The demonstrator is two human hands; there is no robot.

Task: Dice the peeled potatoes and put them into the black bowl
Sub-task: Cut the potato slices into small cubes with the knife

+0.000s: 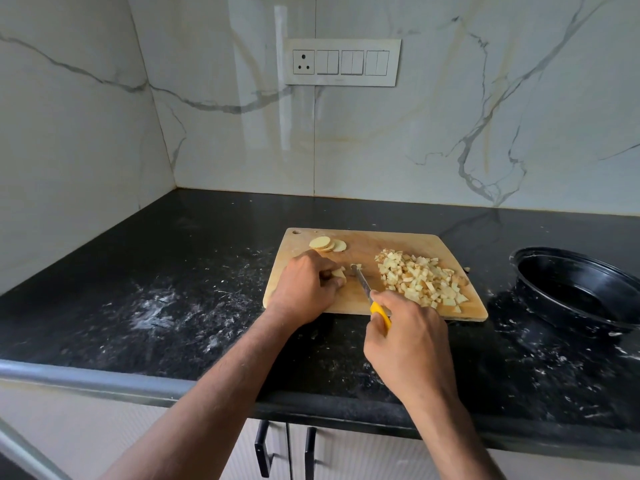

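Observation:
A wooden cutting board lies on the black counter. My left hand holds down a small stack of potato slices with curled fingers near the board's left side. My right hand grips a yellow-handled knife, its blade tip resting just right of that stack. A few round potato slices lie at the board's far left corner. A heap of diced potato covers the board's right half. The black bowl stands on the counter to the right of the board, with nothing visible inside.
The black speckled counter runs into a corner of marble-look walls. A switch panel is on the back wall. Cabinet handles show below the counter's front edge. A stray potato bit lies beside the board.

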